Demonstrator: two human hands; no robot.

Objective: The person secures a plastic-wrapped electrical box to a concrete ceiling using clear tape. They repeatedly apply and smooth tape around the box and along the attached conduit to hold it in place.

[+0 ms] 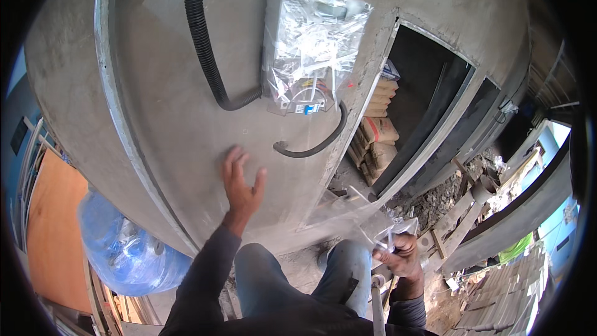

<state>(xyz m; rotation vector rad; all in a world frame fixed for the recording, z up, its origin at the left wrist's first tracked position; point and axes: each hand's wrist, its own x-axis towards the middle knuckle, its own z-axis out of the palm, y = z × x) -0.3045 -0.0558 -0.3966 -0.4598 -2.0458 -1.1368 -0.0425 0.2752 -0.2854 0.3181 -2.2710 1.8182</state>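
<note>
In front of me an electric meter box (320,37) wrapped in clear film is mounted on a grey cement wall (180,130). Coloured wires and a small breaker with a blue switch (309,109) show at its lower end. A black corrugated conduit (200,31) curves to its left side, and a short black hose (323,144) bends out below it. My left hand (241,183) is raised at the wall below the box, fingers spread and holding nothing; whether it touches is unclear. Low at the right, my right hand (401,258) grips a clear plastic cover (367,214), blurred along its edges.
An opening with a pale frame (429,32) shows stacked paper sacks (379,130) inside. A blue plastic-wrapped bundle (127,246) and an orange-brown board (55,230) stand at the left. Rubble, planks (497,298) and a metal pipe (484,188) lie at the right.
</note>
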